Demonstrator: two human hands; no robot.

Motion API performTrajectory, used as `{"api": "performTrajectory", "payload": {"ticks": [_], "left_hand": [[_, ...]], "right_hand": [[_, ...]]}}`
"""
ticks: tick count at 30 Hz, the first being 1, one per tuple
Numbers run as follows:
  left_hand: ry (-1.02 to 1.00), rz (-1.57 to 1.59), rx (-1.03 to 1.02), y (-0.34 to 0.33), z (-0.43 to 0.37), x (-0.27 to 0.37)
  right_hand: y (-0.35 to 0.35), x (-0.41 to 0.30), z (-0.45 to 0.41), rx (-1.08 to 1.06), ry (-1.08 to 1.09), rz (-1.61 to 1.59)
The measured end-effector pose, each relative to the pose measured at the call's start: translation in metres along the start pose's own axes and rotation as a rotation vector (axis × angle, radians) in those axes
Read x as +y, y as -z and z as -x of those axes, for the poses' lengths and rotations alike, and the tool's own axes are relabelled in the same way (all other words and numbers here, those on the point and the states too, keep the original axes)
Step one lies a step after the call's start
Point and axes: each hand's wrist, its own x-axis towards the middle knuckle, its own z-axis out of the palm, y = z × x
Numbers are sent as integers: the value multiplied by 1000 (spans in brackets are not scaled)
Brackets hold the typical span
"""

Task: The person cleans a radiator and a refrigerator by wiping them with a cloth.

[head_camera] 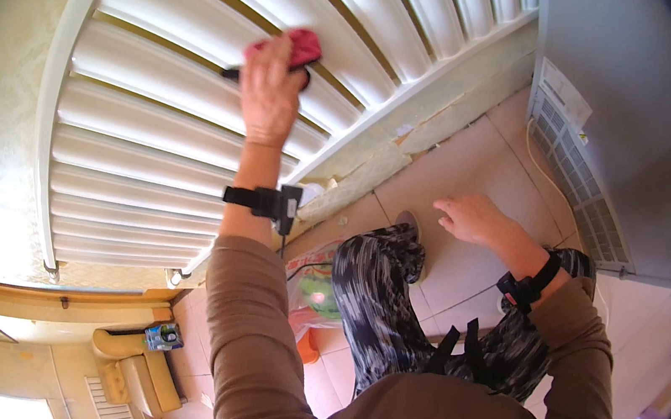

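My left hand (271,94) is shut on a pink cloth (306,46) and presses it against the white slats of a wall radiator (172,126). Dark parts stick out beneath the cloth on both sides; what they belong to is mostly covered by my fingers. Lower down, my right hand (473,218) hangs in the air over the tiled floor, near my knees. Nothing is in it, and its fingers are loosely bent with the thumb a little apart. A black strap with a small device sits on each wrist.
A grey appliance (621,64) with a vent grille (580,183) stands at my right, a pale cable (534,151) beside it. By my left leg is a watermelon (319,294) in a plastic bag, near an orange container (307,345). Farther back are a tan sofa (151,380) and bottle pack (163,337).
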Motion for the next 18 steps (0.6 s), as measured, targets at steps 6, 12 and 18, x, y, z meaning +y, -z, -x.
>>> {"api": "performTrajectory", "payload": {"ticks": [6, 12, 18], "left_hand": [[-95, 69, -301, -32, 50, 63], [-184, 196, -456, -53, 77, 85], [354, 626, -1098, -30, 93, 51]], "right_hand": [[-32, 23, 3, 159, 60, -62], [-21, 38, -5, 136, 47, -44], [-6, 45, -2, 153, -10, -81]]}}
